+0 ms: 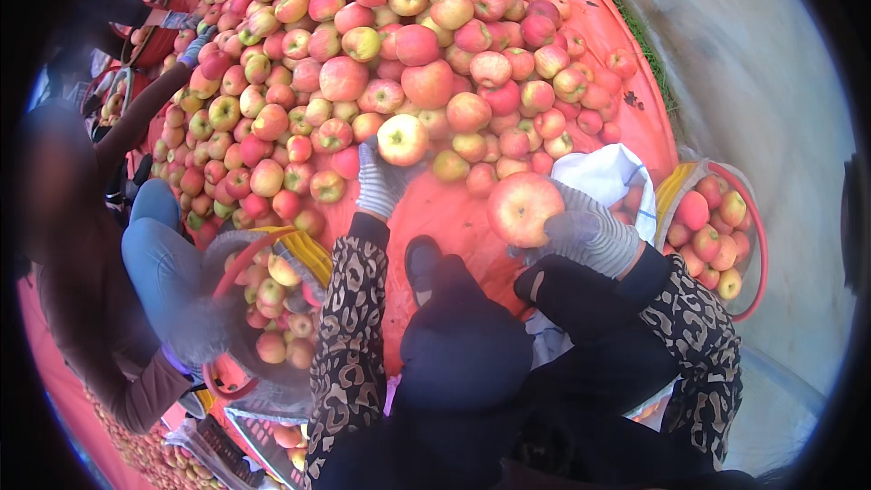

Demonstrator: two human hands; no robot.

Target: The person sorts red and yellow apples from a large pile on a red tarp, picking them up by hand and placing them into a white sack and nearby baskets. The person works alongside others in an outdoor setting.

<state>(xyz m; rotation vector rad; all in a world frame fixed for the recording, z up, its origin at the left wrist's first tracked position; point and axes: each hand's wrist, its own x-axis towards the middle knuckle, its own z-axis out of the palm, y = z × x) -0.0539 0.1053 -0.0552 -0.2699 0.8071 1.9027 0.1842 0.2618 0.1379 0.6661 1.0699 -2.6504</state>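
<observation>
My left hand (376,185), in a striped grey glove, has its fingers against a pale yellow-red apple (402,140) at the near edge of a big heap of apples (345,77). The fingertips are partly hidden by the fruit. To the right, my right hand (590,234), gloved alike, is closed on a large pinkish-red apple (524,209), held up above the red sheet (445,218). Just behind that hand lies a white cloth sack (606,172) with apples beside it.
At right stands a basket with a red rim (762,259), filled with apples; a similar basket (238,263) stands at left. A plastic crate (259,431) holds apples at lower left. A co-worker (91,308) sits close on the left, one gloved hand (195,47) at the heap.
</observation>
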